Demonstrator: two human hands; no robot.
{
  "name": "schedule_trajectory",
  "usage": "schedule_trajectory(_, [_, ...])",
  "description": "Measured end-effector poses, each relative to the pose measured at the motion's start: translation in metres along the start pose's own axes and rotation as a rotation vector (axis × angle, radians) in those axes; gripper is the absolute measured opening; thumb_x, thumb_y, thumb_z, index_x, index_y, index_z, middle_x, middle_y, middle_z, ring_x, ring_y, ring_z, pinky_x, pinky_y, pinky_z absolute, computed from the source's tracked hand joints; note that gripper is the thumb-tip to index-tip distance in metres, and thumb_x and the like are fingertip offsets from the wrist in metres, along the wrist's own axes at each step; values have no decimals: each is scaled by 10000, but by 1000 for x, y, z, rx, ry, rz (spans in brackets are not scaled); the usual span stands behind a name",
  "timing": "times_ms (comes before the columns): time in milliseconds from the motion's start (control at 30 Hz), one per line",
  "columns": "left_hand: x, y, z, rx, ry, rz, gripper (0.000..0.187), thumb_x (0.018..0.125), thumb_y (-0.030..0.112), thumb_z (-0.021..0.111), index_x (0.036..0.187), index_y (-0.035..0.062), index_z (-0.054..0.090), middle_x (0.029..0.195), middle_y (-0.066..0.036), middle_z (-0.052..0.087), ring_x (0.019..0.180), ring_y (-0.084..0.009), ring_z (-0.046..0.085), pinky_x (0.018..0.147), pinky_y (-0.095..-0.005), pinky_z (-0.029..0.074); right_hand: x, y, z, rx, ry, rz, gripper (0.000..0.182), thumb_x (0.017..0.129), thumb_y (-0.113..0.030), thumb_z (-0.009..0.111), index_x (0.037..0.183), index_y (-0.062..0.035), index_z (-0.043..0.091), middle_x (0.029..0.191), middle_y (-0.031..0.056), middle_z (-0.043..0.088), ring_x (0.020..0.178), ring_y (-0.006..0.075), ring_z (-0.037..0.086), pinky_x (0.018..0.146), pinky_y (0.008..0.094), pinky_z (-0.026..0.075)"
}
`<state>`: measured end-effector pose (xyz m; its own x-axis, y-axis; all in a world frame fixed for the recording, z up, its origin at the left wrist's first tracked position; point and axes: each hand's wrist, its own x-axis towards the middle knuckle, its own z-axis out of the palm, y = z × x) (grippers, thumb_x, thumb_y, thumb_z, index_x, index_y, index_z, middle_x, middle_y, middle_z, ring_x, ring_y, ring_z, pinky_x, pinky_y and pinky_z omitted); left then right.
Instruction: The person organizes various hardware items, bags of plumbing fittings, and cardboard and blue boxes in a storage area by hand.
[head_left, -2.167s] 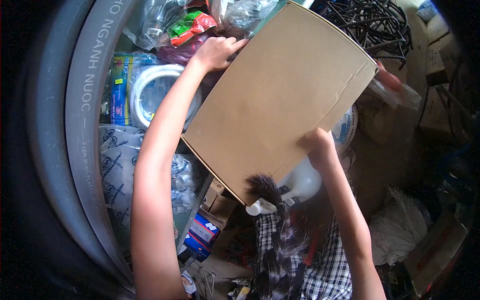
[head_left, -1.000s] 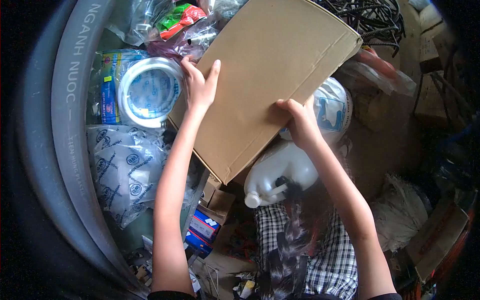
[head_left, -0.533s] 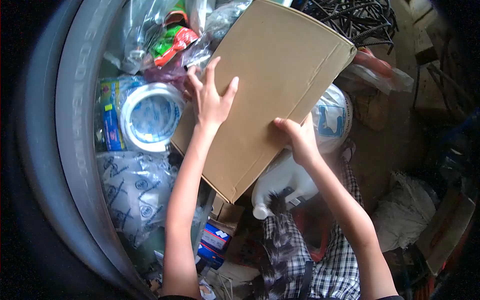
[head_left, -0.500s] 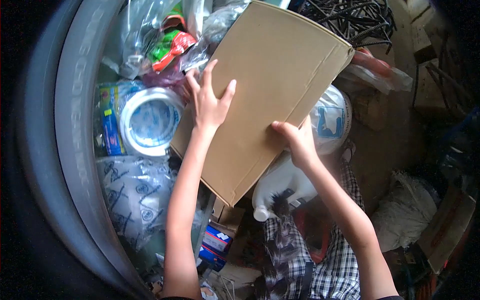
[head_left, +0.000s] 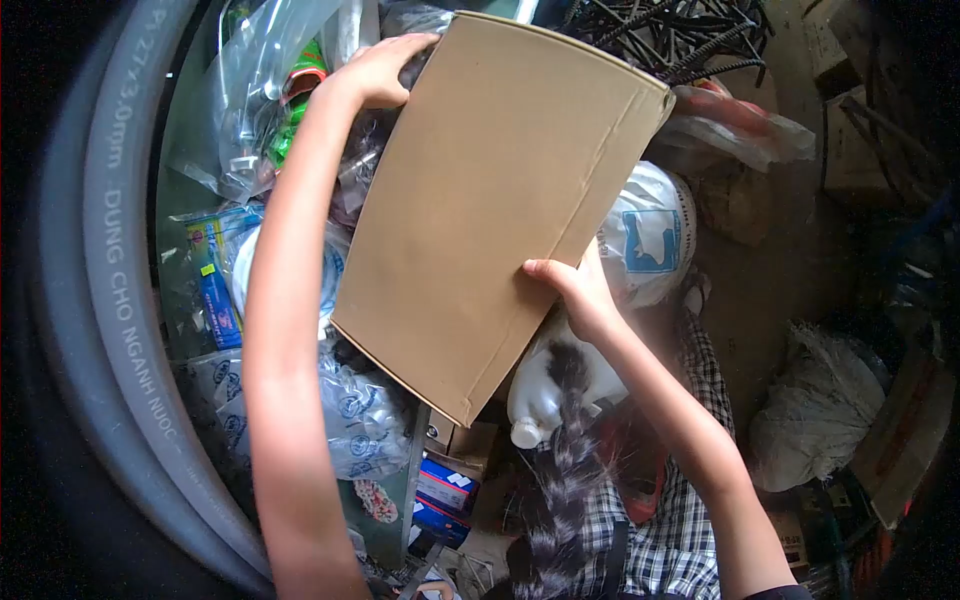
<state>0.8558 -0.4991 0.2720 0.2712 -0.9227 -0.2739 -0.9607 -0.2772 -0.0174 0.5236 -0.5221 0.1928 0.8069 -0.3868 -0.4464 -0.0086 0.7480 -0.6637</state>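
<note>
A flat brown cardboard box [head_left: 500, 200] is tilted across the middle of my view. My right hand [head_left: 585, 293] grips its right long edge, thumb on the upper face and the fingers hidden beneath. Up at the far left corner, my left hand [head_left: 378, 72] has its fingers stretched out, with the fingertips right at the box edge and the thumb apart from them. Below that hand lie clear plastic bags [head_left: 265, 110] with something green and red inside. My left forearm partly covers a wrapped white ring-shaped roll [head_left: 332, 270].
Grey printed pipes [head_left: 125, 250] curve along the left. A white jug [head_left: 540, 400] and a round white bag [head_left: 655, 235] are beside the box. Bent rebar pieces [head_left: 680, 35] lie at the back. Blue boxes [head_left: 445, 490] sit below, and a sack [head_left: 820, 410] stands on the right.
My left hand has left the box's upper face and moved up and left to its far edge. The box has shifted slightly left, with my right hand still gripping it.
</note>
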Motion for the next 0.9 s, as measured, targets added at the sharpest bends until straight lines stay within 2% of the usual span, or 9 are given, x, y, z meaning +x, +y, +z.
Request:
schedule_trajectory(67, [7, 2, -12, 197, -125, -41, 661, 636, 271, 656, 1241, 129, 432, 1297, -92, 376, 1136, -305, 409, 987, -381, 327, 3, 3, -8, 41, -21, 47, 666, 635, -91, 682, 1153, 6, 274, 1045, 140, 465, 964, 206, 494, 824, 328, 437])
schedule_trajectory(100, [11, 0, -9, 253, -72, -2, 645, 635, 329, 671, 1234, 232, 450, 1260, -47, 407, 1112, -261, 433, 922, -422, 397, 5, 2, -11, 61, -34, 67, 670, 633, -87, 683, 1156, 3, 273, 1046, 140, 465, 968, 207, 494, 827, 330, 437])
schedule_trajectory(167, [15, 9, -7, 306, -45, -94, 635, 627, 333, 677, 1217, 228, 466, 1222, -43, 434, 1080, -266, 463, 845, -415, 459, 3, 4, -9, 16, -4, 72, 678, 632, -100, 697, 1152, 8, 277, 1058, 143, 466, 980, 202, 493, 830, 330, 438])
schedule_trajectory(267, [15, 7, 2, 350, 174, -51, 580, 621, 324, 686, 1159, 215, 498, 1114, -50, 492, 1009, -275, 510, 765, -408, 490, -1, 8, -4, -60, 37, 27, 687, 625, -119, 711, 1146, 9, 281, 1060, 145, 469, 981, 202, 494, 828, 326, 440])
schedule_trajectory(433, [-2, 1, -9, 50, 271, -75, 377, 578, 188, 644, 919, 116, 502, 875, -78, 529, 874, -294, 554, 715, -396, 471, 1, 7, -5, -116, 76, 0, 699, 610, -153, 725, 1136, 14, 295, 1059, 154, 476, 984, 220, 503, 827, 327, 440])
schedule_trajectory(500, [-5, -6, -6, -89, 382, -6, 352, 572, 165, 627, 899, 103, 514, 838, -90, 537, 858, -300, 558, 721, -381, 459, -2, 2, -3, -128, 84, 46, 696, 608, -160, 727, 1130, 14, 301, 1069, 161, 472, 987, 222, 503, 825, 328, 442])
schedule_trajectory(733, [-4, -27, -6, -309, 444, -42, 355, 566, 110, 614, 916, 69, 569, 916, -77, 597, 903, -230, 583, 828, -308, 441, -3, -7, 8, -208, 144, 34, 681, 597, -162, 718, 1109, 20, 308, 1001, 166, 494, 919, 230, 532, 795, 338, 456])
schedule_trajectory(833, [-3, -29, -2, -309, 462, -26, 352, 570, 103, 611, 919, 73, 577, 905, -74, 598, 895, -233, 584, 827, -312, 442, 12, 0, 17, -420, 218, -157, 661, 588, -157, 707, 1082, 31, 311, 953, 164, 506, 862, 239, 548, 777, 337, 462])
schedule_trajectory(900, [-10, -26, -2, -252, 397, -69, 417, 590, 99, 593, 1005, 102, 552, 1005, -105, 559, 961, -263, 541, 866, -339, 412, 34, -22, 11, -181, 82, 86, 642, 591, -159, 701, 1042, 41, 291, 958, 167, 475, 867, 225, 536, 746, 328, 474])
